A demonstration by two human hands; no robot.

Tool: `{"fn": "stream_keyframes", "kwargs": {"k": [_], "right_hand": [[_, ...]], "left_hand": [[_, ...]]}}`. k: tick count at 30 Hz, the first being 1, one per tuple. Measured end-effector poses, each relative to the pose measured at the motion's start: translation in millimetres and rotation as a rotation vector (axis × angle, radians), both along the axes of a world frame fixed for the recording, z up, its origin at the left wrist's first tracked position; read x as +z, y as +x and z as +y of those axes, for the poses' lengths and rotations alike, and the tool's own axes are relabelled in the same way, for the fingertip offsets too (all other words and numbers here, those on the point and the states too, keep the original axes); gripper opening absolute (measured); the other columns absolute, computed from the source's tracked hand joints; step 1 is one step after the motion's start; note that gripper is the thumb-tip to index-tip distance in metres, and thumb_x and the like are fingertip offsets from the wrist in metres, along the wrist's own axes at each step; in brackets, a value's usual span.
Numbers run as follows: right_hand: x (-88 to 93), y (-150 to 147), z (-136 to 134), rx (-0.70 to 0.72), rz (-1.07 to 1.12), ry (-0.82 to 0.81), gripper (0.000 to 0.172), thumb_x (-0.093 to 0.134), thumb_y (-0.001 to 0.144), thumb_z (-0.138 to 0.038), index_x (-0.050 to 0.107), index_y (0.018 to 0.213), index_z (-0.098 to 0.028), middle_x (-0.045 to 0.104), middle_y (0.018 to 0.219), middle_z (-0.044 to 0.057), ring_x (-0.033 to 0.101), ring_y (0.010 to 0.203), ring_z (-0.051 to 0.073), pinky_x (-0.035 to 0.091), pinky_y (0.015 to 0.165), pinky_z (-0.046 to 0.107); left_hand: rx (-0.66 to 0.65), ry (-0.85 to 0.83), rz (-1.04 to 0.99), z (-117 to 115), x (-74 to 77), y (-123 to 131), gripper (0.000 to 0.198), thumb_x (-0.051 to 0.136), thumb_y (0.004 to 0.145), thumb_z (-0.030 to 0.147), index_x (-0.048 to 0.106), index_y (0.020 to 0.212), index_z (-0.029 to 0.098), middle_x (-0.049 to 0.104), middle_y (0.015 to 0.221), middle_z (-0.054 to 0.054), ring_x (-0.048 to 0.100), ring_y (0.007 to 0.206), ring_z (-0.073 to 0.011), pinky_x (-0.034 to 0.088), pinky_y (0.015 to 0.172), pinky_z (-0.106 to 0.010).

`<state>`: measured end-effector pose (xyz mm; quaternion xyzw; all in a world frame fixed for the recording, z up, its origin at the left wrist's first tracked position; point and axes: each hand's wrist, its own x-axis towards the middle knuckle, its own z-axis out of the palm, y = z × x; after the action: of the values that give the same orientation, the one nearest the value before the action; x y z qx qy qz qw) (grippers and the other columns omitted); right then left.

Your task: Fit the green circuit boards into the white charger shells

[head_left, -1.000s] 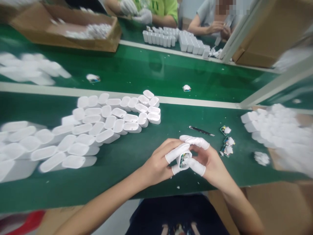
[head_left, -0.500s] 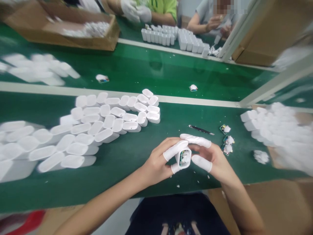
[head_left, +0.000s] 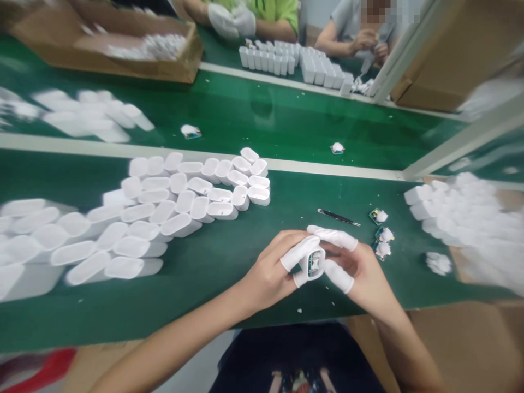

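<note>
White plastic case | green circuit board inside — grip: left hand, right hand closed on it

White plastic case, circuit board inside

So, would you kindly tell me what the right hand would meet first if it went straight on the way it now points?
The right hand would first meet the white case held in the left hand; its fingers look almost against it, though depth is unclear.
</note>
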<state>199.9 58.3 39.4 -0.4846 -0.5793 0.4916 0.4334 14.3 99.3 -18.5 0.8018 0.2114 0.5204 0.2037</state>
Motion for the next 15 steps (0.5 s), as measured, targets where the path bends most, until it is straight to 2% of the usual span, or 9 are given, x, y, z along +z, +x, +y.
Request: {"fn": "stream_keyframes", "kwargs": {"k": [4, 7, 12, 15], "right_hand": [[4.4, -6, 0, -0.1, -0.121, 0.033, 0.024, 0.068, 0.092, -0.02, 0.081, 0.112, -0.02, 0.086, 0.106, 0.008, 0.084, 0.095, 0.025, 0.071, 0.086, 0.033], [5.1, -11, 3, -0.163, -0.161, 0.096, 0.02, 0.069, 0.089, -0.017, 0.083, 0.103, -0.021, 0.086, 0.102, 0.006, 0.085, 0.09, 0.024, 0.071, 0.082, 0.031], [2.0, -4, 8, -0.049, 0.001, -0.02, 0.014, 0.077, 0.085, -0.021, 0.082, 0.098, -0.021, 0.086, 0.099, 0.005, 0.085, 0.09, 0.025, 0.072, 0.082, 0.032], [-1.2, -3, 5, -0.054, -0.072, 0.001, 0.017, 0.074, 0.085, -0.017, 0.082, 0.101, -0.02, 0.086, 0.101, 0.005, 0.085, 0.09, 0.024, 0.072, 0.082, 0.031]], "left_hand": [[0.036, 0.051, 0.019, -1, -1.2, 0, 0.052, 0.069, 0.098, 0.015, 0.052, 0.148, 0.012, 0.075, 0.115, -0.019, 0.072, 0.113, -0.0317, 0.066, 0.089, -0.045], [0.092, 0.057, 0.042, -2, -0.2, 0, 0.052, 0.069, 0.096, 0.015, 0.052, 0.145, 0.016, 0.074, 0.114, -0.016, 0.073, 0.11, -0.0316, 0.066, 0.088, -0.045], [0.158, -0.116, 0.075, -6, 3.1, 3, 0.031, 0.069, 0.099, 0.027, 0.054, 0.126, 0.018, 0.062, 0.105, -0.007, 0.07, 0.081, -0.017, 0.061, 0.068, -0.026], [0.145, -0.168, 0.124, -8, -1.1, 4, 0.023, 0.062, 0.103, 0.031, 0.053, 0.121, 0.02, 0.058, 0.105, -0.004, 0.065, 0.074, -0.0128, 0.057, 0.064, -0.023]]}}
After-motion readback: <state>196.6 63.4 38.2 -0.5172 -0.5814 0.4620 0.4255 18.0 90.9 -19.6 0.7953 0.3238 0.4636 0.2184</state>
